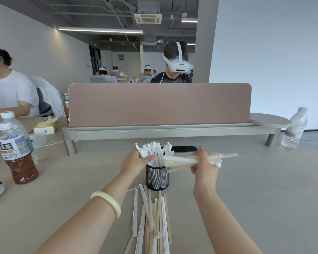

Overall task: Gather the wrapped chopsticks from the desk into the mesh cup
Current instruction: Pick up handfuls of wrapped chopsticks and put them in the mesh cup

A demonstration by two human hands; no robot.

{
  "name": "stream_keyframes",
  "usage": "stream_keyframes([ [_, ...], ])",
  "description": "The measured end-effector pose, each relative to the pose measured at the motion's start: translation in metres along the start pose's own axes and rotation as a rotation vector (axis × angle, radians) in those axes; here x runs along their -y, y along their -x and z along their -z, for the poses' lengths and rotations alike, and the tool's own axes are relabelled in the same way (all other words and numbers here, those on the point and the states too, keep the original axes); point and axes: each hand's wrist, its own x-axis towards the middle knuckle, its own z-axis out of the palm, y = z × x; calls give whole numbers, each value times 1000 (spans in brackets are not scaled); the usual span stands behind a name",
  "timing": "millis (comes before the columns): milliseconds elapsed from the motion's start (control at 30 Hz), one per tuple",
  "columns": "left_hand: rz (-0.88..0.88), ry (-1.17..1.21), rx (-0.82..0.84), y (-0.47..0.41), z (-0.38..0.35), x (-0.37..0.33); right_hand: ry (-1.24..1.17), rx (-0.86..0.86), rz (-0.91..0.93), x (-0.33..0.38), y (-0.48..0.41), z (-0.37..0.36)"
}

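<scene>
From my seat I see the black wire-mesh cup (157,177) standing upright on the pale beige bench (255,189), just in front of the long grey raised shelf (173,132) with its dusty-pink divider panel (160,104). The cup already holds a bunch of white paper-wrapped chopsticks (155,153), standing upright with their torn wrapper ends fanning out above the rim. My left hand (134,162) is curled around the top of the cup, thumb laid against the standing chopsticks — I cannot tell how firmly it grips. My right hand (203,162) is closed around a bundle of wrapped chopsticks (189,160) held roughly level, one end reaching over the cup's mouth, the other sticking out past the fingers to the right. A cream-coloured bangle (106,201) sits on the left wrist. Nearer to me, between the two forearms, a loose pile of wrapped and bare wooden chopsticks (151,220) lies on the bench, mostly pointing toward the cup. Off to the left stands a plastic bottle of brown tea (17,153) — a clear water bottle (295,128) stands far right.
</scene>
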Motion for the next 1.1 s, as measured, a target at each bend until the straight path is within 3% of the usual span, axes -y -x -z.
stream_keyframes([
  [133, -24, 52, -46, 8, -2, 5, 11, 29, 19, 0, -20, -43],
  [300, -56, 20, -42, 9, -5, 11, 305, 20, 21, -36, -32, -58],
  [600, -58, 75, -33, 7, -8, 8, 710, 234, 95, -35, -45, -58],
  [733, -63, 95, -38, 8, -9, 8, 878, 379, 24, -24, -36, -57],
  [833, -50, 108, -22, 9, -8, 7, 875, 421, 6, -25, -29, -55],
  [967, -46, 135, -153, 16, 2, 6, 801, 366, 188, -34, -35, -51],
  [1100, -350, 128, -349, 20, 18, -1, 616, 401, 472, -22, -44, -43],
])
